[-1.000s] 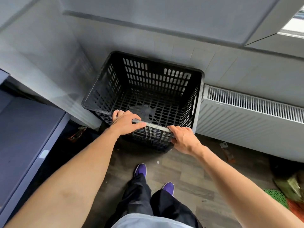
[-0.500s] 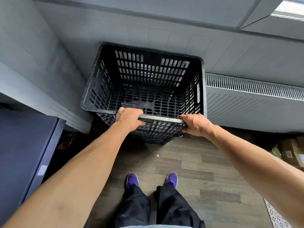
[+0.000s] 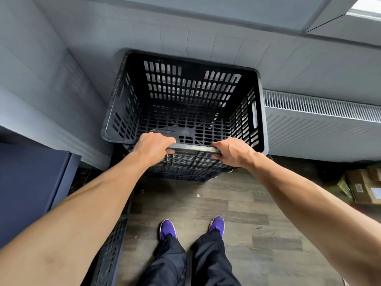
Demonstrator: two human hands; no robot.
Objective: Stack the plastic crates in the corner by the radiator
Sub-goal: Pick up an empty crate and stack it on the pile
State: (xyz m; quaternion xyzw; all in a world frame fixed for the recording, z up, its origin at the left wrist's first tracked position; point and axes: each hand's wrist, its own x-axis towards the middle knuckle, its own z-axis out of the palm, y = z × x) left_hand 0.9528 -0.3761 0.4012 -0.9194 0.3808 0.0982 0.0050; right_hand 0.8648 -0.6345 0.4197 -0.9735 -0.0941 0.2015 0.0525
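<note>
Black plastic crate [image 3: 185, 96] stands in the corner beyond your grip. Its far side is against the tiled wall [image 3: 206, 38] and its right side is just beside the radiator [image 3: 319, 124].

Head view, grip: your left hand [image 3: 153, 146] and right hand [image 3: 233, 152] each curl over the near rim, fingers wrapped round the bar. Bare rim shows between them.

Head view, progress: judge this crate as placed, or nearly so, with release not yet done. You cannot tell whether it rests on the floor [image 3: 226, 203] or on a crate beneath, because the lattice below your grip may be its own front wall. A second crate [image 3: 111, 244] lies behind and left of the grip, under your left forearm. Treat it as yet to be stacked.

Head view, surroundings: a dark blue cabinet [image 3: 26, 182] stands left of the grip. Cardboard boxes [image 3: 362, 186] lie far right of it. Your shoes [image 3: 168, 228] stand directly behind it.

Obstructions: side clearance looks tight, with wall on the left and radiator on the right. Lower any further crate straight down.
</note>
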